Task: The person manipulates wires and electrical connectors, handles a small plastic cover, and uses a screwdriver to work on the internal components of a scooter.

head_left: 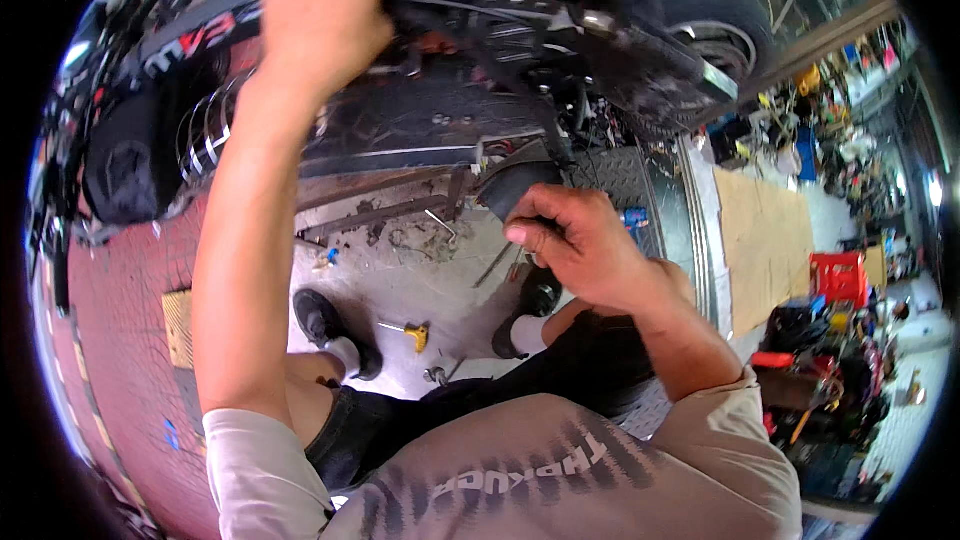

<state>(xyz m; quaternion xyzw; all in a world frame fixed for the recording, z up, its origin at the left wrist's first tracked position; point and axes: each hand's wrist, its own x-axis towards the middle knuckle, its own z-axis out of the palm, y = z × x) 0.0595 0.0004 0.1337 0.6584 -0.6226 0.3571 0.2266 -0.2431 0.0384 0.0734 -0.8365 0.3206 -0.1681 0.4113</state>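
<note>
My left hand (328, 15) reaches far forward over the side of a partly stripped black motorbike (480, 50). Its palm faces down with the fingers extended, and the fingertips run up to the upper edge of the picture. Nothing shows in that hand. My right hand (578, 245) is closed, thumb against the curled fingers, beside a dark grey curved piece (512, 188) that it seems to pinch at the lower edge. Below the bike, a bent hex key (442, 225) and a yellow-handled tool (415, 336) lie on the floor.
A rear wheel (715, 35) stands at the upper right. My shoes (325, 325) rest on the concrete. A cardboard sheet (762, 240), a red plastic stool (840, 278) and cluttered parts fill the right side. Reddish paving (120, 310) lies to the left, beside a yellowish block (178, 328).
</note>
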